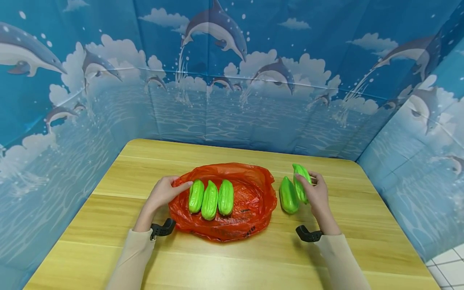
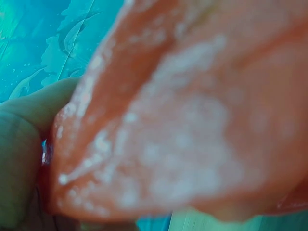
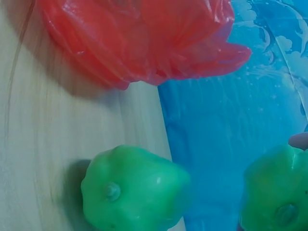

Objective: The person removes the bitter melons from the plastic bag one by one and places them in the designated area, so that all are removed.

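Observation:
A red plastic bag (image 1: pixel 250 189) lies spread wide on the table, its rim raised all round. Three bright green ridged gourds (image 1: pixel 226 197) rest side by side in its left half. My left hand (image 1: pixel 164 193) pinches the bag's left rim, thumb inside near the leftmost gourd (image 1: pixel 196 196); the left wrist view is mostly filled by blurred red plastic. To the right of the bag, my right hand (image 1: pixel 316 193) holds a green gourd (image 1: pixel 301 183) between thumb and fingers. Close beside it, another gourd (image 1: pixel 288 197) lies on the table; its blunt end shows in the right wrist view.
The wooden table (image 1: pixel 224 266) has rounded far corners. A blue curtain (image 1: pixel 232 108) printed with dolphins and clouds hangs behind it and along both sides. Black wrist straps (image 1: pixel 308 234) sit at both sleeve cuffs. White floor tiles (image 1: pixel 449 266) show at the lower right.

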`<act>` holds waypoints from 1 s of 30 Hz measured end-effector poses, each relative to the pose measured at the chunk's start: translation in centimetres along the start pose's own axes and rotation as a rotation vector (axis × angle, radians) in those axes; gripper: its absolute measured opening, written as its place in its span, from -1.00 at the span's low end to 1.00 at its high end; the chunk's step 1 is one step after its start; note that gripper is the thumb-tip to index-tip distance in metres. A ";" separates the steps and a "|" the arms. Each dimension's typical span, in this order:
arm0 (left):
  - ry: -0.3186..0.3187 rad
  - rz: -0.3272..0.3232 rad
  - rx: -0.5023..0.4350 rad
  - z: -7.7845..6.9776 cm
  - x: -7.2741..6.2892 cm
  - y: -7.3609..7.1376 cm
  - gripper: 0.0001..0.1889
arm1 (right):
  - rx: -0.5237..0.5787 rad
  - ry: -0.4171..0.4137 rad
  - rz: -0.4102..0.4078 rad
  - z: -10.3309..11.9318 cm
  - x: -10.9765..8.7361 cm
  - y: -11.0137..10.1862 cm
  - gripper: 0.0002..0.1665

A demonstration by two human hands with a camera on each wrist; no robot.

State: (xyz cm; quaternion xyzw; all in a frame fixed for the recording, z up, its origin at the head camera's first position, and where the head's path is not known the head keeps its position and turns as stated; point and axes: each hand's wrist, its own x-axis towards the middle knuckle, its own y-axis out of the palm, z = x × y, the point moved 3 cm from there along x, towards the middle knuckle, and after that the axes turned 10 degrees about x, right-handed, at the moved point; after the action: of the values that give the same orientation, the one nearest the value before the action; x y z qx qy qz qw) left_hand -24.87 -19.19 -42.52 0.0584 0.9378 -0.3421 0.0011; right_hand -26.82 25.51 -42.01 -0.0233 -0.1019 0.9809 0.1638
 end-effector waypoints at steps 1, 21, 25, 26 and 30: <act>0.001 -0.001 0.000 0.0 0.0 0.0 -0.52 | 0.000 0.000 -0.003 -0.1 0.0 0.0 -0.12; 0.003 -0.004 -0.004 0.1 0.0 0.0 -0.52 | -0.032 0.018 -0.020 -1.8 0.4 -0.2 -0.09; 0.000 -0.006 0.002 0.1 0.0 -0.1 -0.51 | -0.044 0.022 -0.024 -1.9 0.3 -0.3 -0.10; -0.001 -0.006 0.004 0.1 0.0 -0.1 -0.51 | -0.047 0.022 -0.023 -1.9 0.4 -0.3 -0.09; -0.002 -0.009 0.009 0.1 0.0 -0.1 -0.51 | -0.055 0.022 -0.016 -2.2 0.4 -0.3 -0.08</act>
State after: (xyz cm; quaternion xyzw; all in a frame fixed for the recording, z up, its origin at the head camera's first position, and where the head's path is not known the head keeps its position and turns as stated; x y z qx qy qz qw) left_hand -24.91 -19.32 -42.58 0.0539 0.9365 -0.3465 0.0001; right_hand -26.92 26.36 -44.06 -0.0378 -0.1272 0.9761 0.1722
